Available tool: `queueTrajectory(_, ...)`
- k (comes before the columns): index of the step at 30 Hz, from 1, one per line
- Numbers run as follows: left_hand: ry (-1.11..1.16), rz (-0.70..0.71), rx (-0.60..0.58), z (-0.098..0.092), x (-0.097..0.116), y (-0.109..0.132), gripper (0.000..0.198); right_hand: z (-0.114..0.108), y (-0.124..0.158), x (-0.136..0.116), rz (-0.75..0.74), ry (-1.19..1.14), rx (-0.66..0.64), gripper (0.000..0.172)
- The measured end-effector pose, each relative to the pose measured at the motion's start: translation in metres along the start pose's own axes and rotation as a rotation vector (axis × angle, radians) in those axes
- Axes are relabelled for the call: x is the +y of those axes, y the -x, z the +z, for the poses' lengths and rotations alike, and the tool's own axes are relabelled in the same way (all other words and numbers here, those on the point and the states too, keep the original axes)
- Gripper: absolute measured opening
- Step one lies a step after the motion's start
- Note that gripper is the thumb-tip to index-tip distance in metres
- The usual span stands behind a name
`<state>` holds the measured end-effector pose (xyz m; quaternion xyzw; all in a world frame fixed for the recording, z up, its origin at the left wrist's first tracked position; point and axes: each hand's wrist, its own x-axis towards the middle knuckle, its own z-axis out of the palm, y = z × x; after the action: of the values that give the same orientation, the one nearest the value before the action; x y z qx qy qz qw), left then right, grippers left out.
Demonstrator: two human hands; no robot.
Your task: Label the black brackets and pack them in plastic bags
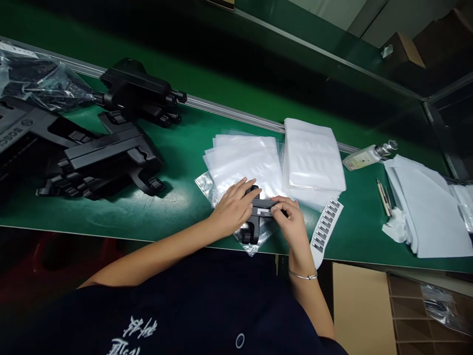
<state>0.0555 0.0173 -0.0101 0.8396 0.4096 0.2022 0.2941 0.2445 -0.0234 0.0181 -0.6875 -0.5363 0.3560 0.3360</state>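
A black plastic bracket (254, 224) with a padded foot at its near end lies over clear plastic bags near the table's front edge. A small white label (263, 211) sits on its crossbar. My left hand (233, 208) grips the bracket from the left, fingers reaching over its far end. From the other side, my right hand (290, 219) pinches the crossbar's right end beside the label, thumb and fingertips together. A strip of printed labels (325, 227) lies right of my right hand, hanging partly over the edge.
Several black brackets (111, 148) are piled at left beside a filled plastic bag (44, 81). Fanned clear bags (244, 155) and a thicker bag stack (314, 155) lie ahead. A bottle (365, 157), pens (383, 197), crumpled tissue (396, 225) and white sheets (432, 212) are at right; a divided carton (364, 305) stands below.
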Motion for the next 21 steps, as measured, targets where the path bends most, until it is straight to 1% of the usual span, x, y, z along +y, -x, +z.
queueTrajectory(8,0.003,-0.007,0.0,-0.0001,0.0006,0.0005,0.046,-0.0004,0.0005,-0.001,-0.011,0.016,-0.01,0.02)
queueTrajectory(13,0.005,-0.004,0.025,0.0026,-0.0018,0.001,0.046,-0.0013,0.0005,-0.0012,-0.011,0.023,-0.017,0.02)
queueTrajectory(17,0.002,-0.009,-0.01,0.0,-0.0007,0.001,0.046,-0.0016,-0.0001,-0.0017,-0.011,0.034,-0.017,0.02)
queueTrajectory(21,0.0,-0.005,-0.014,-0.0024,0.0006,0.0006,0.046,-0.0013,-0.0005,-0.0032,-0.014,0.037,-0.02,0.021)
